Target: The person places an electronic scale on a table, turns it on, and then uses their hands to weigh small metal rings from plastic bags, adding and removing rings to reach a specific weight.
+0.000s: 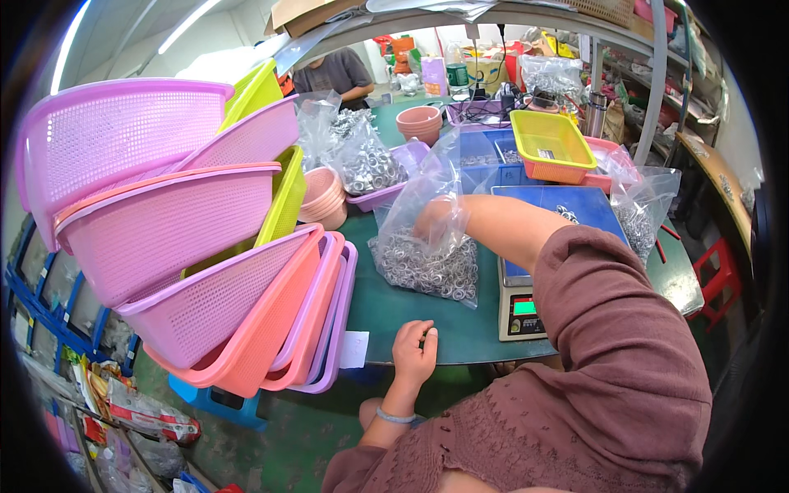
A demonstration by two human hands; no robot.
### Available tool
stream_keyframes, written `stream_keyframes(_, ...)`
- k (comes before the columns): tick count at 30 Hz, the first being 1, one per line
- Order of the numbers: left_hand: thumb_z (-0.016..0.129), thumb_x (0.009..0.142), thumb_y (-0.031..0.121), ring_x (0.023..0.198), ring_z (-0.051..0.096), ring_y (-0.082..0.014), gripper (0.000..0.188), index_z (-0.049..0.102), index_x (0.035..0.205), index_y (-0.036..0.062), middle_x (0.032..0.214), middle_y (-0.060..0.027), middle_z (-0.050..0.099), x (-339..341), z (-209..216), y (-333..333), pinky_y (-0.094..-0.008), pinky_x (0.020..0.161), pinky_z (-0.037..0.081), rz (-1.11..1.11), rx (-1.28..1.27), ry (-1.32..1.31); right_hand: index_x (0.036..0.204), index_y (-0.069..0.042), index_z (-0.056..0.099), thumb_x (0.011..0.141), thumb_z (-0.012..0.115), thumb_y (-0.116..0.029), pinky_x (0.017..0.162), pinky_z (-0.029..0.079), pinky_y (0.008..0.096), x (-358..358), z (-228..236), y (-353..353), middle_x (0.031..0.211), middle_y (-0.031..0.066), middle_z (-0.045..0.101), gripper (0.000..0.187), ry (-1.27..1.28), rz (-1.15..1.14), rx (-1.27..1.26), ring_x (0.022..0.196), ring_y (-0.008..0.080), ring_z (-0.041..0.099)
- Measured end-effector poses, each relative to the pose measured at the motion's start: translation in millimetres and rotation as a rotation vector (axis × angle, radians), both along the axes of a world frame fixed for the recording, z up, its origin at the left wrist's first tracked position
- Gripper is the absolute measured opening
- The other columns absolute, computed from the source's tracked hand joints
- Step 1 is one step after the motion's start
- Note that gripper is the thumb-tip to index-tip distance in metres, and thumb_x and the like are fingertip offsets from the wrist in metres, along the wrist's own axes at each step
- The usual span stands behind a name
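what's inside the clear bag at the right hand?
Small silvery ring-like pieces fill its lower part; the right hand reaches in above. Fingertips and the pile's middle are covered.

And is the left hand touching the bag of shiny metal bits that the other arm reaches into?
Apart. The head view shows a strip of green table between the left hand and the bag.

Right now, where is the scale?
In the head view, the scale stands right of centre on the green table, beside the bag of metal parts.
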State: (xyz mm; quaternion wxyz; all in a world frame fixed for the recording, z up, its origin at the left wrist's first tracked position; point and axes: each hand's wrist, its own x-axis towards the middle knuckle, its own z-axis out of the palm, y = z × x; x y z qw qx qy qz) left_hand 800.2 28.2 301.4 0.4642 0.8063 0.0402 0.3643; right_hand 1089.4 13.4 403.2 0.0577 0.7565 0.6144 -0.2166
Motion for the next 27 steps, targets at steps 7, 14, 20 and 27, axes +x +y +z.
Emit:
stream_keyframes(7, 0.056, 0.076, 0.003, 0.067, 0.055, -0.0158, 0.011, 0.060, 0.084, -0.0009, 0.079, -0.0102, 0.058, 6.0, 1.2, 0.0, -0.0243, 0.060, 0.044, -0.019, 0.025, -0.027, 0.080, -0.004, 0.065, 0.059, 0.064, -0.023, 0.061, 0.047, 0.0351, 80.5, -45.8, 0.1, 0.074, 0.0131, 0.063, 0.028, -0.047, 0.121, 0.344, 0.065, 0.0239, 0.060)
stream_keyframes(14, 0.056, 0.080, 0.008, 0.063, 0.049, -0.0053, 0.013, 0.060, 0.087, -0.0022, 0.082, -0.0037, 0.055, 5.7, -10.1, 8.5, -0.0190, 0.056, 0.041, -0.066, -0.415, 0.102, 0.077, 0.001, 0.060, 0.071, 0.061, -0.004, 0.056, 0.049, 0.0314, 33.8, 23.0, -10.3, 0.074, 0.0137, 0.060, 0.008, 0.591, -0.640, 0.421, 0.064, 0.0207, 0.060)
stream_keyframes(20, 0.052, 0.083, 0.009, 0.069, 0.051, -0.0082, 0.015, 0.059, 0.092, -0.0014, 0.080, -0.0037, 0.058, 12.9, 10.9, 1.6, -0.0196, 0.061, 0.042, -0.225, -0.763, 0.251, 0.092, 0.000, 0.053, 0.080, 0.051, 0.000, 0.057, 0.047, 0.0244, 24.6, 62.5, -51.7, 0.080, 0.0090, 0.057, 0.012, 1.151, -0.694, 0.440, 0.067, 0.0147, 0.057)
stream_keyframes(27, 0.052, 0.083, 0.008, 0.068, 0.052, -0.0081, 0.014, 0.059, 0.091, -0.0008, 0.079, -0.0044, 0.059, 16.0, 8.0, -0.4, -0.0192, 0.060, 0.042, -0.208, -0.781, 0.247, 0.091, -0.002, 0.052, 0.086, 0.050, -0.018, 0.057, 0.046, 0.0220, 18.2, 94.6, -104.7, 0.084, 0.0094, 0.058, 0.016, 1.388, -0.582, 0.459, 0.070, 0.0139, 0.057)
